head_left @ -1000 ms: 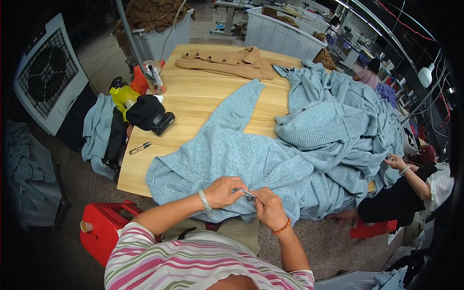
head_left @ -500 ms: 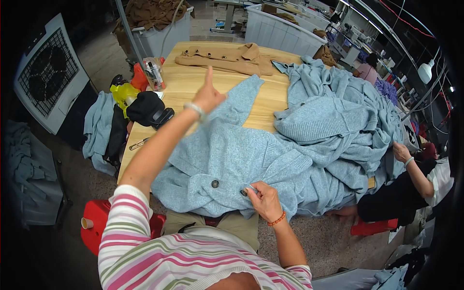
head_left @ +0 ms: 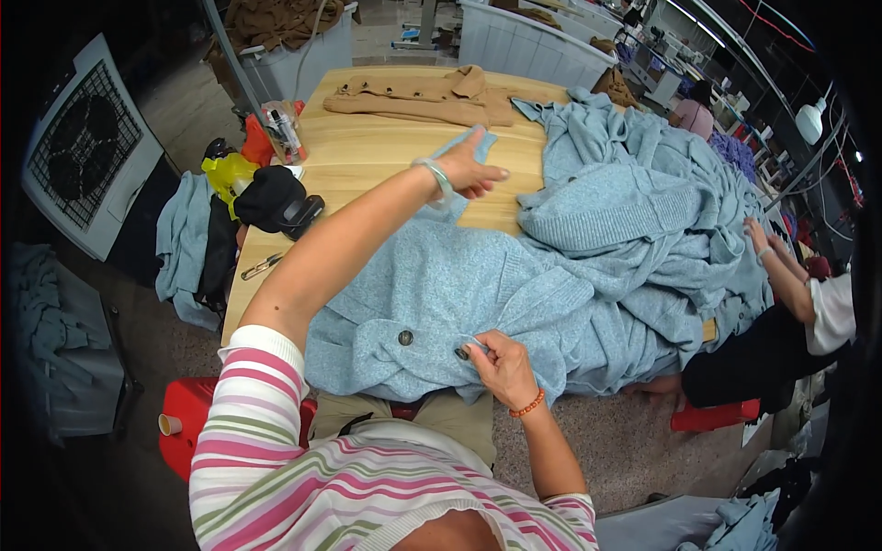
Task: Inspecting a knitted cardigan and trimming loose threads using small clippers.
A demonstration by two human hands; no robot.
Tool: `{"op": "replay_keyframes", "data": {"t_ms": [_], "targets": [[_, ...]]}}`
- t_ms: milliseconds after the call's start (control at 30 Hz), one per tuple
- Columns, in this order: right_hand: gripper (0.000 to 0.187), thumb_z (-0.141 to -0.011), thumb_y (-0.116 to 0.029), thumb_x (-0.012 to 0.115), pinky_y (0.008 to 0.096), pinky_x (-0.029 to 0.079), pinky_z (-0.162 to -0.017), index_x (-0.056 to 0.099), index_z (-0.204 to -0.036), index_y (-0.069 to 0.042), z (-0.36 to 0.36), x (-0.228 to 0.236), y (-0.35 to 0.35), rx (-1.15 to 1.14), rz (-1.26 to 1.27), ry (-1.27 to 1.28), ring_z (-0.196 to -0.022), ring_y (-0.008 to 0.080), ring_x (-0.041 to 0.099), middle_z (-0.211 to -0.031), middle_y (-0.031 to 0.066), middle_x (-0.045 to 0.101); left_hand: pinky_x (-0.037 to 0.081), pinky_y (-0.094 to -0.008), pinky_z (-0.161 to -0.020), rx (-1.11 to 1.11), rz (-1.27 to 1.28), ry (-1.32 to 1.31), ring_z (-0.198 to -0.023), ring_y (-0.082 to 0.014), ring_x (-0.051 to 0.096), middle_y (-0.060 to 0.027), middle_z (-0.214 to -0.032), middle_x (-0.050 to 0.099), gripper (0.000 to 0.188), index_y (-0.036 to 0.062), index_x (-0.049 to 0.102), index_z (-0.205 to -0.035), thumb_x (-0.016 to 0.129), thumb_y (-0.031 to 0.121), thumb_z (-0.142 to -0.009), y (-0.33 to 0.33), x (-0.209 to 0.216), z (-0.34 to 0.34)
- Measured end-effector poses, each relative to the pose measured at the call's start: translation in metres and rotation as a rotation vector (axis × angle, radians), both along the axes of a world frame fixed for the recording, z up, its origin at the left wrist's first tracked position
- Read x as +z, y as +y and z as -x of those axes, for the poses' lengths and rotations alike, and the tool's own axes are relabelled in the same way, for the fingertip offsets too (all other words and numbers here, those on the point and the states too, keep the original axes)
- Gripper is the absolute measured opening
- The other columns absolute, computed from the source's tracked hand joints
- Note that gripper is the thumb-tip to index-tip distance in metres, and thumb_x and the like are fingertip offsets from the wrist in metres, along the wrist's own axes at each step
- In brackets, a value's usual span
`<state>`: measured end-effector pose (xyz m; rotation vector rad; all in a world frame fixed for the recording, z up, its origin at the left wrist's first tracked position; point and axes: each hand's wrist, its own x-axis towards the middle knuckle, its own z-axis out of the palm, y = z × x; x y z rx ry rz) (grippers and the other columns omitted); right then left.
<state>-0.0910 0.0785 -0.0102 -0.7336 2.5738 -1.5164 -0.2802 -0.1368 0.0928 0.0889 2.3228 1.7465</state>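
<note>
A light blue knit cardigan (head_left: 418,285) lies over the near edge of the table and my lap. Between the thumb and fingers of my right hand (head_left: 503,369), I pinch a dark button (head_left: 462,353) on its edge. Another dark button (head_left: 405,338) shows to the left. Raised above the cardigan's far sleeve, my left hand (head_left: 467,168) has its index finger and thumb stretched apart, the other fingers partly curled. Nothing can be seen in it.
A heap of blue knitwear (head_left: 634,211) covers the table's right side. A tan cardigan (head_left: 423,99) lies at the far edge. Small scissors or snips (head_left: 261,267) and a black cap (head_left: 271,200) are at left. A co-worker's hands (head_left: 758,237) touch the heap.
My left hand has swung right across the cardigan, its index finger tilting from upright toward the right. My right hand stays at the button. At right, the co-worker's arm has moved up.
</note>
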Motion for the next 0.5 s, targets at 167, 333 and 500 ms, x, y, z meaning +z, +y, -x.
{"op": "replay_keyframes", "data": {"t_ms": [167,333,500], "targets": [[0.015,-0.082,-0.012,0.067,0.0341,0.042,-0.053,0.065,-0.089,0.001,0.001,-0.007,0.004,0.001,0.003,0.062,-0.057,0.0229,0.052,-0.072,0.0129,0.057,0.048,-0.0264,-0.070,-0.553,-0.040,0.025,-0.079,-0.0117,0.058,-0.0060,-0.087,0.063,0.069,-0.0004,0.044,-0.134,0.073,0.032,-0.081,0.052,-0.019,-0.069],[0.014,-0.082,-0.010,0.062,0.0414,0.050,-0.065,0.067,-0.091,0.000,0.001,-0.009,0.017,0.009,0.011,0.074,-0.075,0.0356,0.063,-0.082,0.0190,0.064,0.047,-0.0320,-0.084,-0.535,0.185,0.517,-0.096,-0.0249,0.058,-0.0134,-0.107,0.058,0.054,0.0023,0.055,-0.125,0.072,0.016,-0.076,0.052,-0.058,-0.173],[0.014,-0.086,-0.012,0.064,0.0325,0.044,-0.053,0.067,-0.092,-0.001,-0.001,0.001,0.026,-0.003,-0.015,0.054,-0.060,0.0213,0.060,-0.077,0.0127,0.064,0.047,-0.0358,-0.082,-0.276,0.162,0.449,-0.095,-0.0289,0.058,-0.0147,-0.102,0.058,0.050,0.0010,0.054,-0.122,0.069,0.006,-0.075,0.055,-0.089,-0.206]]}}
